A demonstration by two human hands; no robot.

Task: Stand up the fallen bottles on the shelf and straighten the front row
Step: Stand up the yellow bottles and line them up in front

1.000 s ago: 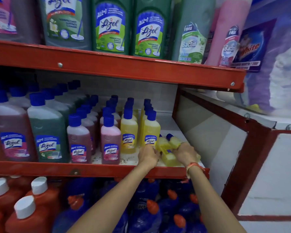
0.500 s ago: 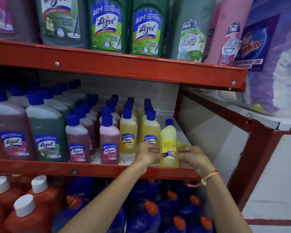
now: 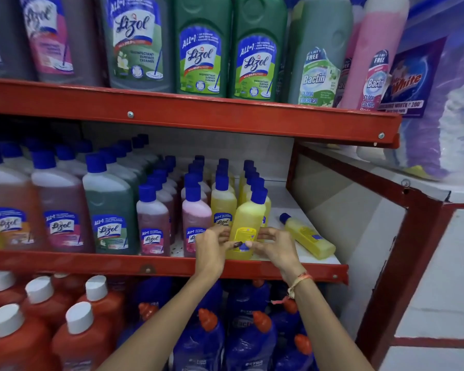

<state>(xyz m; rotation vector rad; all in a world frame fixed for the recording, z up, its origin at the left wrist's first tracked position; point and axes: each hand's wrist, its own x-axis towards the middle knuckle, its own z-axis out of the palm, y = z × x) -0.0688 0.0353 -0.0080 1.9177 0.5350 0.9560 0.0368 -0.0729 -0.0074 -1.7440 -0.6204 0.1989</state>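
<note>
While both hands' grip, left hand (image 3: 212, 249), right hand (image 3: 275, 247), clasps upright yellow bottle (image 3: 248, 223), another yellow bottle (image 3: 307, 236) lies fallen

Two hands (image 3: 212, 250), one fallen yellow bottle (image 3: 307, 236), two upper-shelf green Lizol bottles (image 3: 202, 46), five white-capped red bottles (image 3: 83, 341).

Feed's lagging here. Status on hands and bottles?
Both hands, left and right, on upright yellow bottle at shelf front. One fallen bottle on its side, right of it. Nothing in the way.
</note>
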